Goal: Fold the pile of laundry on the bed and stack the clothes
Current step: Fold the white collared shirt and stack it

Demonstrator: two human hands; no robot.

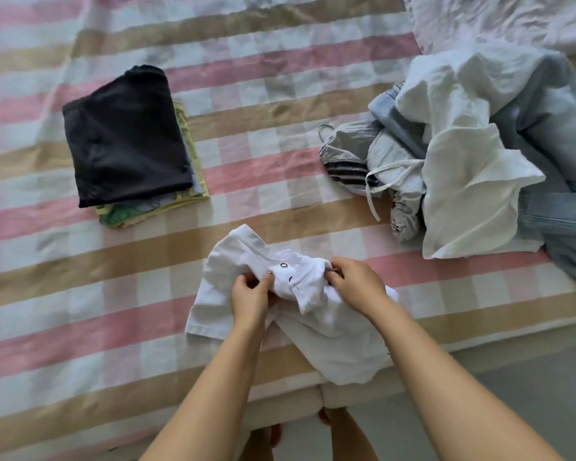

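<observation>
Fingers [267, 280] of the left hand [249, 296]: curled, thumb and fingertips pinching a bunched fold of a small crumpled white cotton garment [330, 344] with tiny black printed marks near its middle; fingers of the right hand [354, 284]: curled likewise, gripping the same garment just beside the left hand, a short ridge of cloth gathered between the two. Garment: at the near edge of the bed, one part spread flat to the left on the bed sheet [80, 294], checked in pink, tan and white, its lower part draped over the mattress edge. Stack of folded clothes [127, 138]: far left, well apart from the hands, a black folded piece on top, yellow-green and blue-grey layers showing beneath at its right and near edges. Pile of unfolded laundry [473, 168]: far right, loose and tangled, comprising a rumpled white shirt, pale blue denim, and a grey piece with dark stripes and a white drawstring. Crumpled white bedding [496, 18]: upper right corner, behind the pile
</observation>
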